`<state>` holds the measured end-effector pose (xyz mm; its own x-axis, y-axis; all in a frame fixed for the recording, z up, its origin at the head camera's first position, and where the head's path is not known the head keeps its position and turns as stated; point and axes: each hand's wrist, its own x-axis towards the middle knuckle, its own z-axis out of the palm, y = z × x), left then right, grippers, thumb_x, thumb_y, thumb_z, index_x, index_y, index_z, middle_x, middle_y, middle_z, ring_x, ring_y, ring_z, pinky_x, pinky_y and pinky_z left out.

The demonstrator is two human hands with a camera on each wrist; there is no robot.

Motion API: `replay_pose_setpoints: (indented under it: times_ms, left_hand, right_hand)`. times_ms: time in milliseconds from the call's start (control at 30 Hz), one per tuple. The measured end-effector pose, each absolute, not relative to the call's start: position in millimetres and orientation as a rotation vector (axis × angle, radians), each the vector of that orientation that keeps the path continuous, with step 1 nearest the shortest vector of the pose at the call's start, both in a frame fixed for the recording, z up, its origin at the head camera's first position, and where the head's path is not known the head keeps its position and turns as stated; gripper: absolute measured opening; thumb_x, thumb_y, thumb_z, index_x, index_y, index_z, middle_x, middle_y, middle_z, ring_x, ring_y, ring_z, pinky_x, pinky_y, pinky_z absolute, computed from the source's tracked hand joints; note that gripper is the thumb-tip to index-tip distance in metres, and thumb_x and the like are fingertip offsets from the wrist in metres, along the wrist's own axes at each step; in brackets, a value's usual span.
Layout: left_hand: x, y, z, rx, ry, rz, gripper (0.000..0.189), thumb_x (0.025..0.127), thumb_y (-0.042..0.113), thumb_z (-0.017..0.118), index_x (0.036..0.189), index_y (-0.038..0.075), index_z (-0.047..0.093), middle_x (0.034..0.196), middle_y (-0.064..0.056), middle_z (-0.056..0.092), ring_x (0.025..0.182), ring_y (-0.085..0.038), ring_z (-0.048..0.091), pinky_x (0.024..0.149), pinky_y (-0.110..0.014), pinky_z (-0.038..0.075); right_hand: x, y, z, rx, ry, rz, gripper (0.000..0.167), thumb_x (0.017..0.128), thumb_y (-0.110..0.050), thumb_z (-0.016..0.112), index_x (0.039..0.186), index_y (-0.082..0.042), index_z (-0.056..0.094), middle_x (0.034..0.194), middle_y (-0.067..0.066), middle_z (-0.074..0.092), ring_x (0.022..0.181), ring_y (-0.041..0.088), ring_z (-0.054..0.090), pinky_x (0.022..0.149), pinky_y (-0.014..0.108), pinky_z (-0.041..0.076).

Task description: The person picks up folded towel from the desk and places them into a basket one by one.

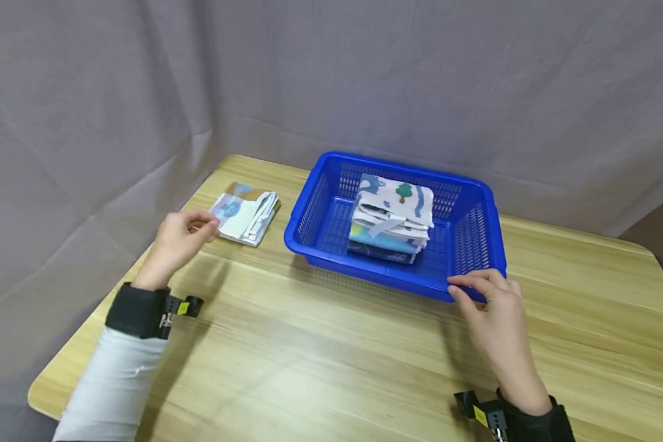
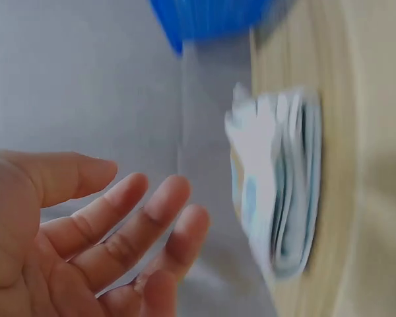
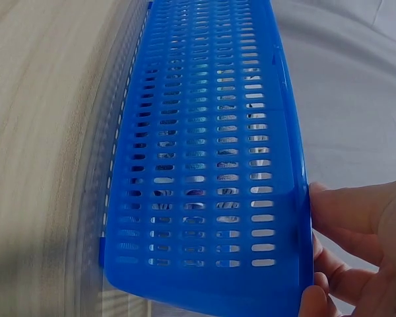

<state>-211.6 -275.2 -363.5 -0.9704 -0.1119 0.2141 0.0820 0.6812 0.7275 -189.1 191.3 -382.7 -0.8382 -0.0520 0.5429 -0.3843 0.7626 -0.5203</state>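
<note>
My right hand (image 1: 494, 313) pinches the rim of a blue plastic basket (image 1: 364, 270) at its near right corner. In the right wrist view, thumb and fingers (image 3: 346, 211) meet at the rim of the slotted side wall. Inside the basket lies a stack of folded cloths (image 1: 395, 215), the top one white with a green tree print. My left hand (image 1: 179, 242) hovers at the near left of another folded cloth (image 1: 245, 212), patterned in blue, white and brown, on the table. The left wrist view shows that hand's fingers loosely bent, apart from the cloth (image 2: 277, 178).
The light wooden table (image 1: 287, 362) has rounded corners, and its left edge runs beneath my left forearm. A grey curtain (image 1: 364, 73) hangs close behind the table's back edge and along the left side.
</note>
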Motion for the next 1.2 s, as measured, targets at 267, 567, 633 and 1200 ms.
replay_pose_setpoints:
  times_ms: [267, 567, 633, 1200]
  left_hand:
    - [-247, -310, -356, 0.167, -2.709, -1.103, 0.031, 0.101, 0.02, 0.053, 0.118, -0.004, 0.065, 0.113, -0.027, 0.068, 0.086, -0.022, 0.067, 0.07, -0.022, 0.046]
    - [-285, -308, -368, 0.251, -2.773, -1.034, 0.029, 0.097, 0.018, 0.058, 0.115, -0.004, 0.064, 0.114, -0.028, 0.065, 0.102, -0.037, 0.06, 0.083, -0.042, 0.045]
    - [-292, -308, -372, 0.279, -2.787, -1.028, 0.03, 0.097, 0.018, 0.057, 0.117, -0.004, 0.062, 0.117, -0.029, 0.064, 0.106, -0.039, 0.059, 0.088, -0.046, 0.045]
    - [-325, -315, -395, 0.316, -2.923, -0.938, 0.048, 0.097, 0.022, 0.061, 0.134, -0.007, 0.051, 0.125, -0.034, 0.058, 0.115, -0.045, 0.055, 0.097, -0.054, 0.044]
  right_hand:
    - [-189, 193, -383, 0.334, -2.447, 0.862, 0.011, 0.085, 0.001, 0.075, 0.096, 0.0, 0.076, 0.099, 0.016, 0.067, 0.092, 0.025, 0.045, 0.067, 0.01, 0.029]
    - [-186, 197, -382, 0.296, -2.449, 0.866, 0.011, 0.084, 0.002, 0.075, 0.095, 0.0, 0.076, 0.1, 0.015, 0.067, 0.092, 0.021, 0.044, 0.064, 0.01, 0.029]
    - [-187, 197, -382, 0.303, -2.441, 0.86, 0.011, 0.084, 0.003, 0.076, 0.094, 0.0, 0.076, 0.099, 0.015, 0.068, 0.09, 0.02, 0.043, 0.064, 0.011, 0.028]
    - [-189, 191, -383, 0.304, -2.441, 0.89, 0.01, 0.084, 0.002, 0.075, 0.094, 0.0, 0.076, 0.099, 0.015, 0.068, 0.093, 0.019, 0.044, 0.066, 0.012, 0.029]
